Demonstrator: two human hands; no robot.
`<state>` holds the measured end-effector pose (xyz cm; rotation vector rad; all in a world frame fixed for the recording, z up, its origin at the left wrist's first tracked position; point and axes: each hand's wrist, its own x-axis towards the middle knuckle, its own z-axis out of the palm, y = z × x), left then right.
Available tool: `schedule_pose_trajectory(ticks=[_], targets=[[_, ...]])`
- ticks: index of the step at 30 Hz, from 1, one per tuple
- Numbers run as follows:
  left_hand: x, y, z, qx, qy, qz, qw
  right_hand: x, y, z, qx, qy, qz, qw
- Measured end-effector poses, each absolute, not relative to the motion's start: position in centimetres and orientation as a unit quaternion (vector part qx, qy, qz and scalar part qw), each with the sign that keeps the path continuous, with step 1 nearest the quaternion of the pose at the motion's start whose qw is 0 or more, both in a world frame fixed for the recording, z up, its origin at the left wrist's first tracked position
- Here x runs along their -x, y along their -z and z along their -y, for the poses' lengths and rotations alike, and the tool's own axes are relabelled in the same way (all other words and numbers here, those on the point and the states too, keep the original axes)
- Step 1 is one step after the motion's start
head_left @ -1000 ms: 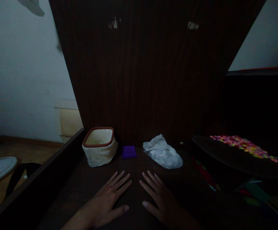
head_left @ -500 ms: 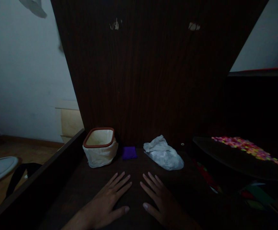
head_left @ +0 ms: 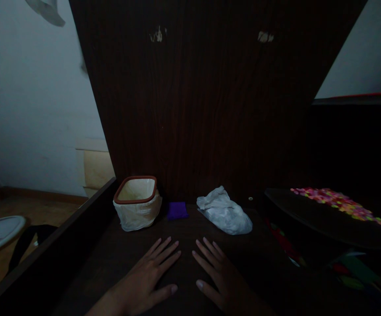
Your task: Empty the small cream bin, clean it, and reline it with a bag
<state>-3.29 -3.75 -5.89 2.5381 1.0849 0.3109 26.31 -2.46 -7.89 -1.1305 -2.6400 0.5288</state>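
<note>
Plastic bag (head_left: 225, 213) lies far, right of the purple cloth (head_left: 177, 210) and lined bin (head_left: 137, 214); left hand (head_left: 148, 273) and right hand (head_left: 221, 273) rest spread, empty; a hasty forward sweep could topple the lined bin.

Left hand (head_left: 151, 273) and right hand (head_left: 219, 275) just lying palm-down on a dark-brown wooden surface (head_left: 111, 254). From them: squarish brown-rimmed, plastic-lined bin (head_left: 138, 215) at 11 o'clock, flat purple square (head_left: 177, 210) at 12, crumpled whitish plastic bag (head_left: 226, 213) at 1.
</note>
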Motion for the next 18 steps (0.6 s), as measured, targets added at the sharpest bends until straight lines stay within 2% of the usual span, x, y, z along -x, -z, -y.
schedule_pose_trajectory(ticks=[18], targets=[[3.13, 5.53, 3.79, -0.889, -0.078, -0.404, 0.202, -26.46, 8.0, 2.32, 0.388, -0.175, 0.9, 0.088]])
